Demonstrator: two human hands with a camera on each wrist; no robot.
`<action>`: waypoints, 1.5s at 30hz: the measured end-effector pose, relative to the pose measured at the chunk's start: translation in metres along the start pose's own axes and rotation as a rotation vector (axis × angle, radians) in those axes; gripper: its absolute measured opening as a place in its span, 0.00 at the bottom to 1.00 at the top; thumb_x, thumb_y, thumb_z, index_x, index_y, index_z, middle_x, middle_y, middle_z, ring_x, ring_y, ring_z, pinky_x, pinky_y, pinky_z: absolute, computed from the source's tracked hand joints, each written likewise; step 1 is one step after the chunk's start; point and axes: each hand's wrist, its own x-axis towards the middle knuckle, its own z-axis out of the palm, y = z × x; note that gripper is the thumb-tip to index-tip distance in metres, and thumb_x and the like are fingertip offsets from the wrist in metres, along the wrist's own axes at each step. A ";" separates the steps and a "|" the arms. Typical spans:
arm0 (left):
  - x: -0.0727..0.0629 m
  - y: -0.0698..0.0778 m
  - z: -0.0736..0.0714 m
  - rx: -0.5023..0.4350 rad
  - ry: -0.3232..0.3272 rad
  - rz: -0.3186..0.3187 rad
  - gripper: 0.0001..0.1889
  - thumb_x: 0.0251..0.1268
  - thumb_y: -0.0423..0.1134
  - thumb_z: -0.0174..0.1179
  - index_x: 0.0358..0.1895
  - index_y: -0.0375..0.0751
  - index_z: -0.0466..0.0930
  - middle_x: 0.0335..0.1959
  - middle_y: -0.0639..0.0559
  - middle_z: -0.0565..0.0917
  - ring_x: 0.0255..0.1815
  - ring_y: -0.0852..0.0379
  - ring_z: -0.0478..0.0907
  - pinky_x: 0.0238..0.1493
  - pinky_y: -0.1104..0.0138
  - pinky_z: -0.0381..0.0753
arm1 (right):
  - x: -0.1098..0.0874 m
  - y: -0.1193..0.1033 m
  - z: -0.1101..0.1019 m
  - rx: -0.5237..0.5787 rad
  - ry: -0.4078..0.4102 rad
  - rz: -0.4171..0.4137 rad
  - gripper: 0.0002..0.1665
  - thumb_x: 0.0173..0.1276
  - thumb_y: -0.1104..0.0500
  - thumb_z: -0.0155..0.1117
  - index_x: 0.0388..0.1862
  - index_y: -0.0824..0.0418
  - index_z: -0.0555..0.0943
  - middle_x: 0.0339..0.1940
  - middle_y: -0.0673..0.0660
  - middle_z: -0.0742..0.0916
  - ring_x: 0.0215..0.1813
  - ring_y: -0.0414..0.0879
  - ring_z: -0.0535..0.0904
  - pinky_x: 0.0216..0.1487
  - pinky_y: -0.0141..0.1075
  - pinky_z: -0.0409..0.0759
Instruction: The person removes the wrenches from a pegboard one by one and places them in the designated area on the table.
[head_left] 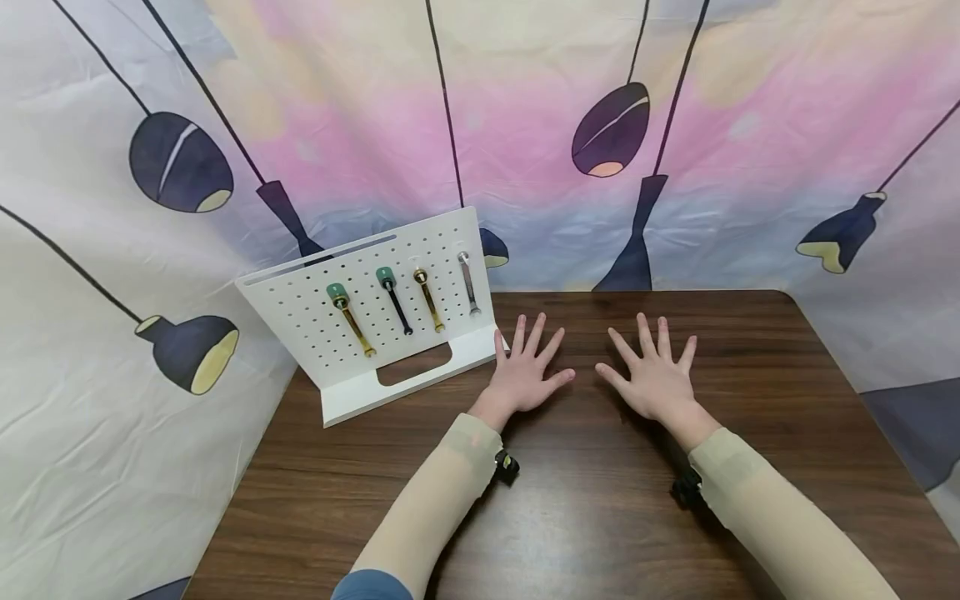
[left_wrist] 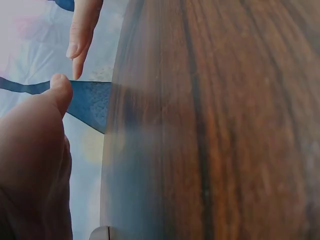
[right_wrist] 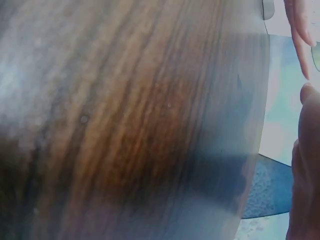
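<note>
In the head view my left hand [head_left: 521,377] is spread over the table, palm down and holding nothing, its fingertips near the right end of a white pegboard stand [head_left: 345,402]. To its right, my right hand [head_left: 657,379] is spread the same way with nothing in it. Four wrenches would be too exact a tally, so several small wrenches hang on the board: a gold wrench [head_left: 355,327] and a black wrench [head_left: 395,306] under green holders, another gold wrench [head_left: 429,302], and a silver wrench [head_left: 468,285]. Both wrist views show a thumb and fingers extended.
The dark wooden table [head_left: 570,517] ends at a back edge beyond the hands. A patterned cloth [head_left: 525,167] with printed hanging lamps stands behind it and along the sides. The pegboard sits angled at the table's back left.
</note>
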 end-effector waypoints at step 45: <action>-0.095 -0.115 -0.056 -0.780 0.769 0.180 0.18 0.76 0.29 0.63 0.66 0.36 0.84 0.63 0.40 0.86 0.65 0.46 0.81 0.69 0.58 0.75 | 0.000 -0.003 -0.013 0.170 0.210 -0.154 0.35 0.86 0.36 0.51 0.82 0.53 0.72 0.84 0.65 0.68 0.79 0.69 0.67 0.66 0.69 0.74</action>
